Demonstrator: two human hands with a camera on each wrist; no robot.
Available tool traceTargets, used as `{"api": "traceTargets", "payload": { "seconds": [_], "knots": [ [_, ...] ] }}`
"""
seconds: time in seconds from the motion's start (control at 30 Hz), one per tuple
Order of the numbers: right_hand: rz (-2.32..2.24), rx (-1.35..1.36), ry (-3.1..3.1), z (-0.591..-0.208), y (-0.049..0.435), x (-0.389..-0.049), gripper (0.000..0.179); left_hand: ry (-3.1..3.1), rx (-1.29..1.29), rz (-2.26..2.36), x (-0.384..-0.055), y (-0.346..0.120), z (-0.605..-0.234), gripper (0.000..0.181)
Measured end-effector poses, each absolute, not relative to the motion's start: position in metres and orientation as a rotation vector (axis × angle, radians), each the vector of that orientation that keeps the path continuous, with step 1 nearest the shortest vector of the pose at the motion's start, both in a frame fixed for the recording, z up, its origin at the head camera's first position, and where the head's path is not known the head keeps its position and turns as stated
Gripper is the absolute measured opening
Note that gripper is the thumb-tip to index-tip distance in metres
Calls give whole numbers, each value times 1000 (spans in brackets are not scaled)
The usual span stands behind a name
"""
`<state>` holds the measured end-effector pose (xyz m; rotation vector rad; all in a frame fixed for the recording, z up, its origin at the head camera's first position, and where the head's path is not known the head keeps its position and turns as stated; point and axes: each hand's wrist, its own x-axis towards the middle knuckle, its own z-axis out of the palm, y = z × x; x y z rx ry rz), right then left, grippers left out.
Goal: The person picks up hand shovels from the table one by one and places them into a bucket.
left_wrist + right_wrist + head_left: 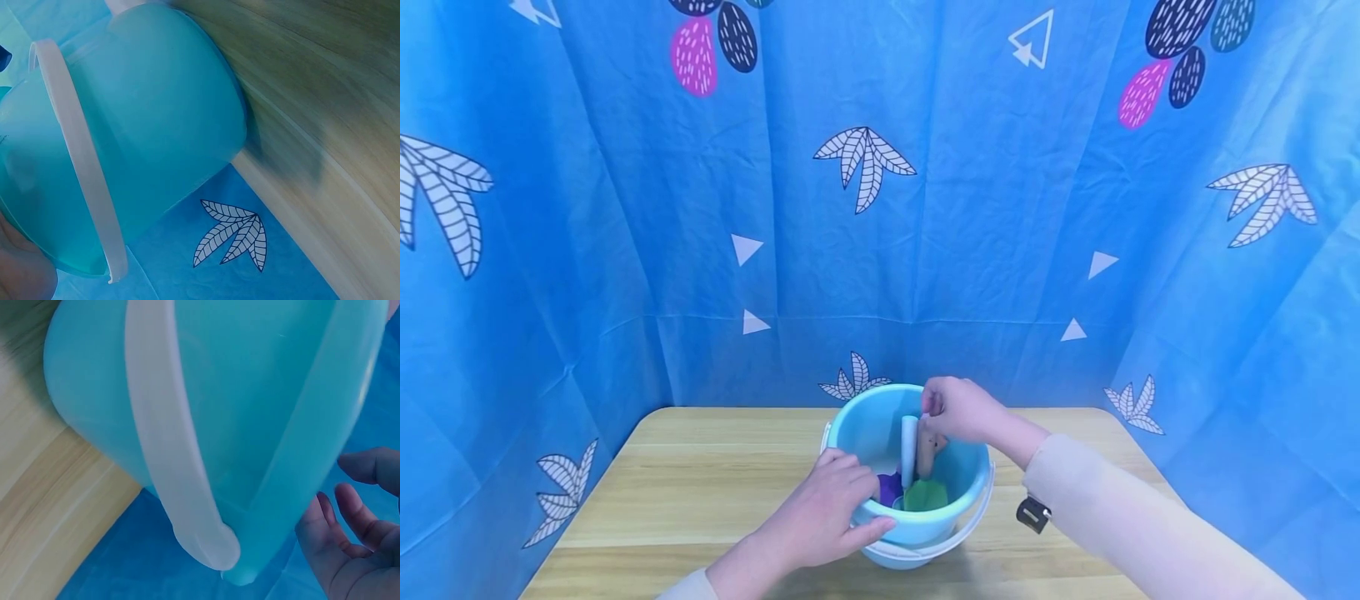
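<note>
A light blue bucket stands on the wooden table. My left hand grips its near left rim, with the thumb along the outside and the fingers over the edge. My right hand is over the far right rim, fingers bent loosely beside the top of a dull pink handle-like piece. In the right wrist view the thumb and fingers stand apart with nothing seen between them. A pale blue handle-like piece leans upright inside the bucket, above a green piece and a purple piece.
The bucket's white carrying handle hangs down around its front. Pale wooden table surface extends on both sides. A blue patterned curtain surrounds the back and sides. A small black clip hangs at the right sleeve.
</note>
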<state>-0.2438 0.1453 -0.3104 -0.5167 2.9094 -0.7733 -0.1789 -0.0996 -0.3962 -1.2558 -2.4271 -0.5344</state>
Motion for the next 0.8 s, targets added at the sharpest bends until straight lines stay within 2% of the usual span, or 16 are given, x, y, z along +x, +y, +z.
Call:
{"api": "traceTargets", "payload": {
  "seconds": [0.8],
  "knots": [
    [-830,-584,2981,-305,156,-228,17,-2463,-1233,-530,-182,-100,-400,36]
  ]
}}
